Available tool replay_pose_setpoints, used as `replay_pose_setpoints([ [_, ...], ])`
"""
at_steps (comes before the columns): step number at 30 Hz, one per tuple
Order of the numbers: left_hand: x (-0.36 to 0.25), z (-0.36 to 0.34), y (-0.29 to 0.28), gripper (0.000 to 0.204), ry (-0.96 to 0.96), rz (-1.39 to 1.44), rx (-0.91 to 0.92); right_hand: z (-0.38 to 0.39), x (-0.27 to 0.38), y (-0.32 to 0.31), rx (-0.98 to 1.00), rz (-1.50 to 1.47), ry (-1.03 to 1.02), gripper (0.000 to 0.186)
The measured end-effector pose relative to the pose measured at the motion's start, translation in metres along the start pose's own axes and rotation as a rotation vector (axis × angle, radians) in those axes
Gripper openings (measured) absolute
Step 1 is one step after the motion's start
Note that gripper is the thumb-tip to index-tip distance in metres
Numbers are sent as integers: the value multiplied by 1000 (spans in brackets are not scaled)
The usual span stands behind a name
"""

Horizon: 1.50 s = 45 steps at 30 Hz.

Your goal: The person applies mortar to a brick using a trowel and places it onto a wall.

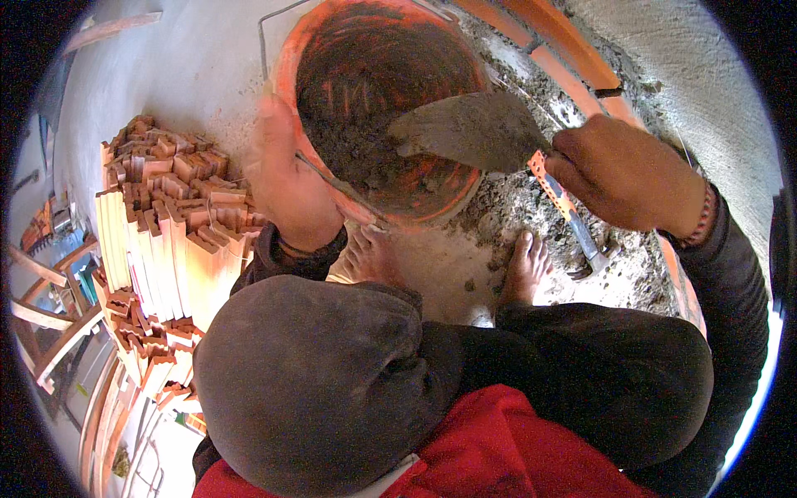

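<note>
An orange bucket holds grey-brown mortar. My left hand, smeared by motion, is closed on its left rim. My right hand, at the bucket's right, is closed on a trowel, its handle mostly hidden by my fingers. The mortar-coated blade reaches over the bucket, tip down by the mortar. Below that hand, a hammer with an orange upper handle lies on spilled mortar. My bare feet stand just below the bucket.
Tall stacks of terracotta bricks stand at my left, with timber pieces beyond. A low course of bricks with fresh mortar runs along the right, beside a rough grey wall. The concrete floor shows around the bucket.
</note>
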<state>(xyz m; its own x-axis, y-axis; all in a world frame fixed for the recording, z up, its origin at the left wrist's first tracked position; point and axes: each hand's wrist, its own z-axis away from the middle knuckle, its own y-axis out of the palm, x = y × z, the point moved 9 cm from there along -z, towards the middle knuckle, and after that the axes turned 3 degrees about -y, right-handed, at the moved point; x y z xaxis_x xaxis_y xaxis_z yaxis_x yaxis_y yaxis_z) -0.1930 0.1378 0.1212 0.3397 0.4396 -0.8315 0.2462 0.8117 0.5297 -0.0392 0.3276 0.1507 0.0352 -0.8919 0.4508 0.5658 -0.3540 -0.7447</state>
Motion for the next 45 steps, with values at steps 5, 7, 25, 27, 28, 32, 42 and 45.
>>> replay_pose_setpoints([
  [5,-12,7,2,45,34,-32,52,-23,15,-7,-163,244,-215,28],
  [7,2,3,2,45,14,-20,73,-28,19,4,-212,140,-296,27],
  [25,-3,3,-13,44,56,-82,109,-16,3,25,-111,-359,-161,30],
  [27,-4,4,-13,44,57,-89,113,-12,1,13,-293,-248,-112,26],
  [28,-3,4,-14,44,55,-86,114,-16,-2,18,-321,-137,-63,24],
  [32,-3,4,-12,44,55,-84,129,-25,-9,32,-330,90,75,21],
  [42,1,6,-12,44,39,-92,141,-39,8,22,-29,182,32,29],
  [45,-1,6,-13,44,46,-101,140,-38,4,-1,-128,313,96,31],
])
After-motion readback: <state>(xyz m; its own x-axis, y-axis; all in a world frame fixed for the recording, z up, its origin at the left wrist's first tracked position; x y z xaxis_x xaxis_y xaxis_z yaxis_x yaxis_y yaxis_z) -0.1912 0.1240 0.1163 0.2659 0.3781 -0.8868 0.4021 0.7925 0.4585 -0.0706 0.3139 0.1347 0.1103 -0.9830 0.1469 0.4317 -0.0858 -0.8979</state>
